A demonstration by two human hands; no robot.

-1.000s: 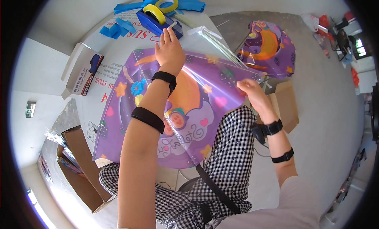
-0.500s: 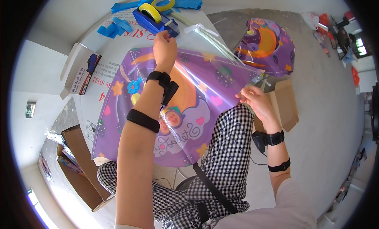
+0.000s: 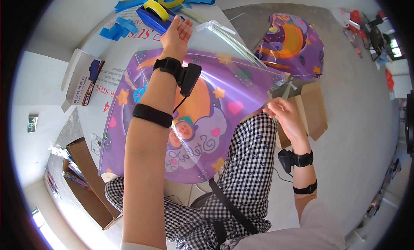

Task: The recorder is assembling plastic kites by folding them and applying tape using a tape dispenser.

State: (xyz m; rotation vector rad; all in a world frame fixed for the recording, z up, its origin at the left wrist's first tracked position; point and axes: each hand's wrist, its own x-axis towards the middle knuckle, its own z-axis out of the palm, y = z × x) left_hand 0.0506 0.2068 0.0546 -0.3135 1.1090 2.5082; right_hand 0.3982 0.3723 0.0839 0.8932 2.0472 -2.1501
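Note:
A purple kite point(image 3: 235, 95) printed with an orange moon, stars and hearts lies across the board and my lap, thin rods along it. My left hand point(image 3: 176, 38) reaches over its far edge to the blue tape dispenser point(image 3: 152, 22), which carries a yellow-cored roll. The fingers there are stretched and slightly apart, overlapping the dispenser's near end; no tape shows in them. At the kite's right edge, my right hand point(image 3: 282, 116) has thumb and fingers drawn together. Whatever is between those fingertips is too small to make out.
A second purple kite point(image 3: 293, 47) lies at the far right, beside a bundle of thin white rods point(image 3: 233, 42). Blue strips point(image 3: 118, 29) sit left of the dispenser. An open carton point(image 3: 311, 110) is at right; others stand at left, including a brown box point(image 3: 84, 181).
My left hand has risen slightly away from me, its fingers opening from a curled pose. My right hand has shifted slightly right and toward me.

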